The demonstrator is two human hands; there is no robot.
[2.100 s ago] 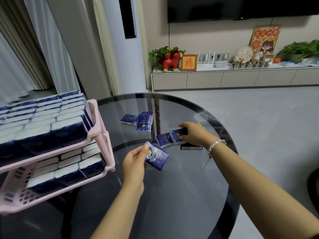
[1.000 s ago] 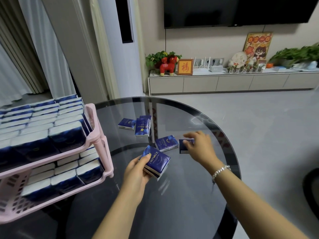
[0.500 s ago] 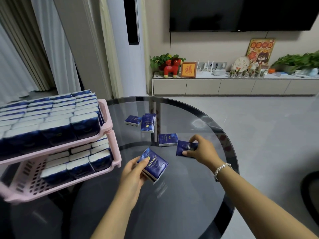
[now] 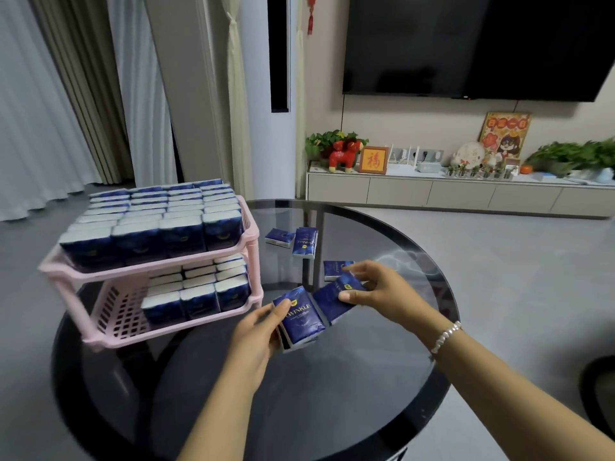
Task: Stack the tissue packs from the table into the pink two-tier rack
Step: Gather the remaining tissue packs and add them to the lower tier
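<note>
My left hand (image 4: 258, 331) grips a small stack of dark blue tissue packs (image 4: 301, 319) just above the round glass table (image 4: 336, 387). My right hand (image 4: 376, 289) pinches another blue pack (image 4: 332, 299) and holds it right beside that stack. The pink two-tier rack (image 4: 251, 236) stands on the table's left side. Its top tier is full of packs (image 4: 156, 224); the lower tier holds packs (image 4: 199, 291) on its right part. Three loose packs lie on the glass: one (image 4: 336, 268) behind my right hand and two (image 4: 304, 242) farther back.
Bare slotted floor shows at the left of the rack's lower tier (image 4: 119, 311). A low cabinet (image 4: 459, 194) with ornaments and plants runs along the far wall under a television. Curtains hang at the left. A dark seat edge (image 4: 599, 377) shows at the right.
My right hand lifted a pack off the glass and brought it left, up against the stack in my left hand. The view swung so the rack now sits more to the centre.
</note>
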